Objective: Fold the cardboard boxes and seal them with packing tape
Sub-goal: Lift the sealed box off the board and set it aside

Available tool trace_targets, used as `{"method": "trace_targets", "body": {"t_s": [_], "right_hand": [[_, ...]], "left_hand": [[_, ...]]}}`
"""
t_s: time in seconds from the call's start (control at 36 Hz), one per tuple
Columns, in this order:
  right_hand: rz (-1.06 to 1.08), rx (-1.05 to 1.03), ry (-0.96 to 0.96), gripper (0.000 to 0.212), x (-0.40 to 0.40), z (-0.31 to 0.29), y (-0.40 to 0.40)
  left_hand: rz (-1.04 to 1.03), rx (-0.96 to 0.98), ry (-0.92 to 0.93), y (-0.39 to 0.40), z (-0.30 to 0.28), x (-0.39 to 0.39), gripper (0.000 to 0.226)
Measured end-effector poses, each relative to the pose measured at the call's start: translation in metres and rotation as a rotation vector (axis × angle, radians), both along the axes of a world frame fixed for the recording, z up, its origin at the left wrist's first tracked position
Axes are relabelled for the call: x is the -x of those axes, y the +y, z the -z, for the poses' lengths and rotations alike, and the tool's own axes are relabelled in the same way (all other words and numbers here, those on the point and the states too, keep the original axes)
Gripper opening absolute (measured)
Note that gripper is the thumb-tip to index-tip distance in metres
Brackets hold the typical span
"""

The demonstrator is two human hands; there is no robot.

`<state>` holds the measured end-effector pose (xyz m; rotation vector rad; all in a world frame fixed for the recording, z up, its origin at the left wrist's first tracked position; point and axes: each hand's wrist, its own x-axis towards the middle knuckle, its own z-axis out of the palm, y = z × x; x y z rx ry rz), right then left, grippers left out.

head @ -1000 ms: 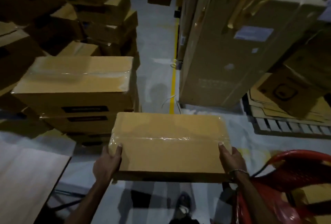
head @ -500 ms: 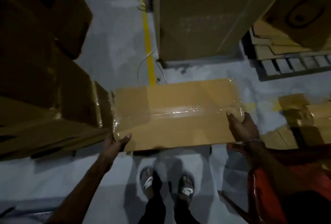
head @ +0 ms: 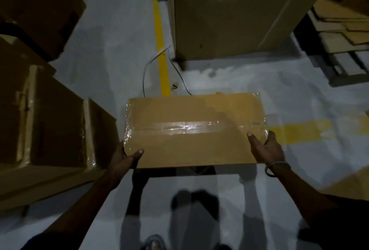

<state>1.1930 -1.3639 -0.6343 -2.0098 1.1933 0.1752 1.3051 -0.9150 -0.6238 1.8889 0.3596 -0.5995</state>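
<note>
One flat, tape-sealed brown cardboard box [head: 194,130] sits at the centre, carrying one shiny strip of clear packing tape [head: 191,127] along its seam. Two bare hands: the left hand [head: 124,157] at seven o'clock of it, the right hand [head: 266,148] at four o'clock. One thin metal bangle [head: 276,167] circles the right wrist. From nine to eleven o'clock stand at least three dark stacked cardboard boxes [head: 50,122]; the gloom hides any more. One tall pale cardboard carton [head: 225,14] rises at one o'clock. Two painted yellow floor stripes: one long line [head: 160,46] at twelve, one short bar [head: 299,129] at three. One loose black cable [head: 144,76] loops at twelve.
</note>
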Motion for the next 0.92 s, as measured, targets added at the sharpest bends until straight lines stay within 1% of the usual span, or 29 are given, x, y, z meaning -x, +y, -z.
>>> {"method": "trace_targets", "body": {"t_s": [0.06, 0.11, 0.17, 0.22, 0.25, 0.28, 0.33, 0.36, 0.47, 0.56, 0.61, 0.69, 0.75, 0.81, 0.92], "right_hand": [[-0.003, -0.003, 0.015, 0.076, 0.003, 0.024, 0.001], [-0.011, -0.009, 0.016, 0.080, 0.004, 0.035, 0.000], [-0.037, -0.001, 0.039, 0.093, 0.003, 0.038, -0.004], [-0.105, 0.053, 0.087, 0.113, -0.001, 0.032, -0.005], [-0.157, 0.093, 0.118, 0.117, -0.003, 0.022, -0.002], [-0.201, 0.138, 0.138, 0.114, -0.005, 0.006, 0.004], [-0.246, 0.178, 0.128, 0.103, -0.009, -0.034, 0.016], [-0.258, 0.164, 0.108, 0.098, -0.012, -0.058, 0.024], [-0.412, 0.116, 0.091, 0.085, -0.011, -0.153, 0.055], [-0.515, 0.096, 0.064, 0.079, 0.001, -0.239, 0.086], [-0.566, 0.077, 0.042, 0.074, 0.011, -0.302, 0.107], [-0.623, 0.044, 0.051, 0.067, 0.037, -0.388, 0.141], [-0.637, -0.003, 0.041, 0.060, 0.056, -0.440, 0.165], [-0.641, -0.042, 0.033, 0.052, 0.073, -0.491, 0.188], [-0.730, -0.061, 0.040, 0.045, 0.103, -0.558, 0.230]], "left_hand": [[0.026, -0.028, -0.016, 0.005, 0.026, 0.004, 0.042], [0.028, -0.058, -0.018, 0.008, 0.042, 0.008, 0.049], [0.007, -0.097, -0.034, 0.012, 0.048, 0.011, 0.052], [0.009, -0.148, -0.055, 0.022, 0.058, 0.017, 0.065], [0.037, -0.191, -0.069, 0.025, 0.059, 0.022, 0.071], [0.092, -0.264, -0.093, 0.021, 0.045, 0.027, 0.074], [0.220, -0.433, -0.147, 0.004, -0.005, 0.039, 0.070], [0.261, -0.479, -0.153, -0.002, -0.029, 0.045, 0.069], [0.365, -0.488, -0.166, -0.008, -0.120, 0.071, 0.085], [0.383, -0.423, -0.204, -0.010, -0.200, 0.098, 0.093], [0.341, -0.373, -0.197, -0.012, -0.268, 0.118, 0.096], [0.261, -0.322, -0.116, -0.006, -0.360, 0.162, 0.081], [0.195, -0.280, -0.125, 0.007, -0.405, 0.196, 0.076], [0.079, -0.252, -0.119, 0.016, -0.451, 0.230, 0.074], [-0.120, -0.209, -0.042, 0.030, -0.525, 0.288, 0.069]]}}
